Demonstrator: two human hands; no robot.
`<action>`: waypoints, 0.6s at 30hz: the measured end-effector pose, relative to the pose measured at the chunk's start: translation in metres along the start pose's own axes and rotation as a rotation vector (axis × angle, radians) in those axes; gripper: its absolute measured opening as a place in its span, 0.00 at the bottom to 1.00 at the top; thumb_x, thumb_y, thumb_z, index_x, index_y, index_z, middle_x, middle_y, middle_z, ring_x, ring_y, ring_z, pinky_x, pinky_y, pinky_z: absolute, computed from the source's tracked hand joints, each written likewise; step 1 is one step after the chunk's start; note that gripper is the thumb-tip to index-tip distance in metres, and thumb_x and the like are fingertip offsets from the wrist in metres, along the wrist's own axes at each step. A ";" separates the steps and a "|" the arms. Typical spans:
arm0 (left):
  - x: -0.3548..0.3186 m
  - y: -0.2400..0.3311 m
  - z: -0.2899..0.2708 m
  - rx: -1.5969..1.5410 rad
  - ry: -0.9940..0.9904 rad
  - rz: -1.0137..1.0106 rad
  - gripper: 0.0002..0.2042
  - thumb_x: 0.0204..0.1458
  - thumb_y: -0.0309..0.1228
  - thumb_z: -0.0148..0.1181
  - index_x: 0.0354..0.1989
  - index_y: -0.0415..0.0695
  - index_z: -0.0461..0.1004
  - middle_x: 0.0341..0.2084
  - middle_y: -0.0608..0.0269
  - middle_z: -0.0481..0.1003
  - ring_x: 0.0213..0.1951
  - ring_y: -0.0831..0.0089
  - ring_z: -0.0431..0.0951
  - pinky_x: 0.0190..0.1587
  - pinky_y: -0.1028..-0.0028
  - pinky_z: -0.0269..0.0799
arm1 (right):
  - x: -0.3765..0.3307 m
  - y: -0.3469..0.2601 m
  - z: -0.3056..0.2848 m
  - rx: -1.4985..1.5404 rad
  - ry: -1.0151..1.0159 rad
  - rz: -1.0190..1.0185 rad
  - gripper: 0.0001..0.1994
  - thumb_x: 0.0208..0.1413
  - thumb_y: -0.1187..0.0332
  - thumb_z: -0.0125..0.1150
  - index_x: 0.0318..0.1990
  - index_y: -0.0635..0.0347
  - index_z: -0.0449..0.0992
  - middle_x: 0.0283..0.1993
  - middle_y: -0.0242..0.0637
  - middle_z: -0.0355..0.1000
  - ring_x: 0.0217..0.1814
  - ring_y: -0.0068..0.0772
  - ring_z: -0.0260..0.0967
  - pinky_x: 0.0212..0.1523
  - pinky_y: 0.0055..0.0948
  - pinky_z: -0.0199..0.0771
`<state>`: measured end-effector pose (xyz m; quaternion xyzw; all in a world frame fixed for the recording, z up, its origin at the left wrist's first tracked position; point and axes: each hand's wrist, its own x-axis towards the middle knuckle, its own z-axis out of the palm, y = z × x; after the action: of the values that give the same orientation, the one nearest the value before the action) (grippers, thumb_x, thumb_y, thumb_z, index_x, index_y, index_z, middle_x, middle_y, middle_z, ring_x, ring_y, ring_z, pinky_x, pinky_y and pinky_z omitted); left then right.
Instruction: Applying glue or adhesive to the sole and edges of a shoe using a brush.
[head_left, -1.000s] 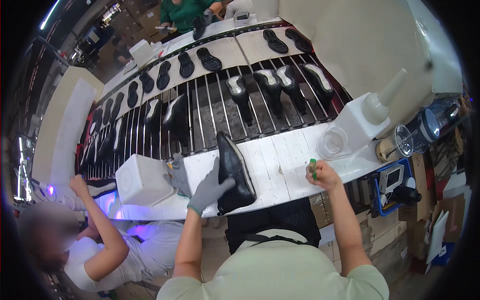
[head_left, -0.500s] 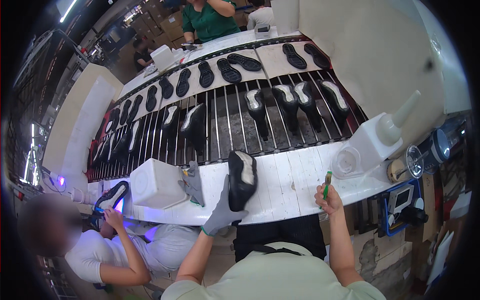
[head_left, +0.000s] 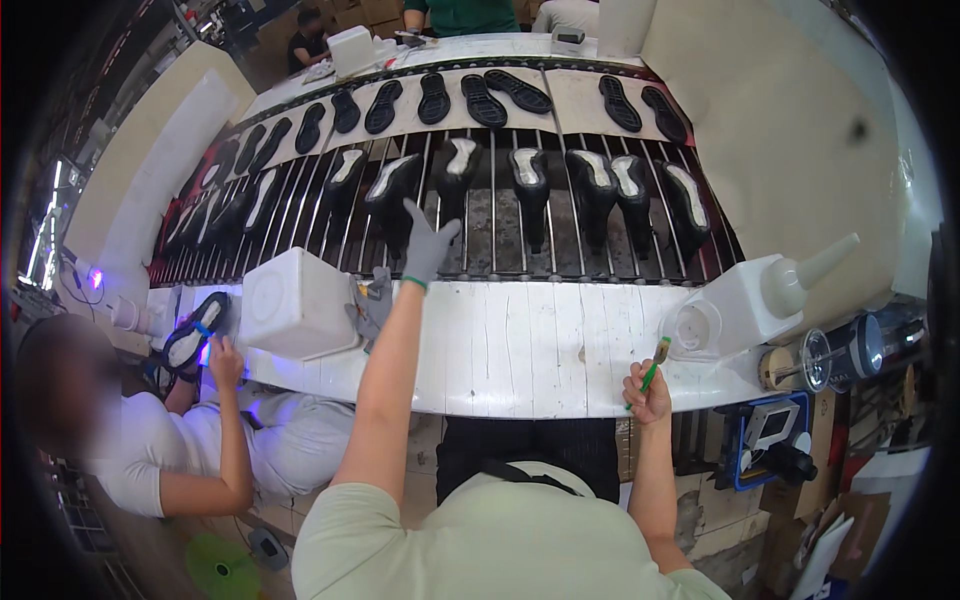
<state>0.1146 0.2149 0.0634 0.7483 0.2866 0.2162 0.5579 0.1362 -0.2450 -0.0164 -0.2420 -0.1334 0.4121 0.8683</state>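
Since half a second ago the gloved left hand (head_left: 428, 243), fingers spread and empty, has set its shoe (head_left: 400, 200) on the rack (head_left: 490, 225), best released gently, while the right hand (head_left: 648, 385) grips a green brush (head_left: 655, 362).

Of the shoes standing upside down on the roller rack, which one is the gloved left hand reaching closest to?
The left hand is closest to the black shoe just up and left of its fingertips. The shoe to its right stands a little farther off.
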 end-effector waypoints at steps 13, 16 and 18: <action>-0.157 -0.043 0.068 0.675 -0.103 0.482 0.23 0.55 0.37 0.54 0.59 0.42 0.66 0.61 0.45 0.62 0.65 0.52 0.57 0.68 0.54 0.45 | -0.004 -0.004 0.000 0.018 0.153 0.081 0.10 0.56 0.65 0.62 0.38 0.63 0.75 0.31 0.38 0.69 0.20 0.24 0.60 0.15 0.17 0.56; -0.150 -0.042 0.069 0.690 -0.120 0.497 0.23 0.55 0.37 0.54 0.59 0.41 0.66 0.61 0.46 0.62 0.65 0.53 0.57 0.68 0.55 0.45 | -0.001 -0.003 -0.001 0.006 0.141 0.044 0.09 0.57 0.66 0.61 0.38 0.62 0.75 0.32 0.39 0.69 0.20 0.24 0.60 0.15 0.17 0.56; -0.149 -0.042 0.069 0.692 -0.124 0.497 0.23 0.55 0.37 0.54 0.59 0.41 0.66 0.61 0.47 0.62 0.65 0.53 0.57 0.68 0.55 0.45 | 0.000 -0.003 -0.002 0.003 0.144 0.028 0.09 0.57 0.66 0.60 0.39 0.63 0.75 0.33 0.39 0.70 0.20 0.24 0.60 0.15 0.17 0.56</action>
<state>0.0404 0.0745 0.0027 0.9491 0.1191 0.1897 0.2214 0.1389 -0.2467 -0.0163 -0.2716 -0.0665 0.4059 0.8701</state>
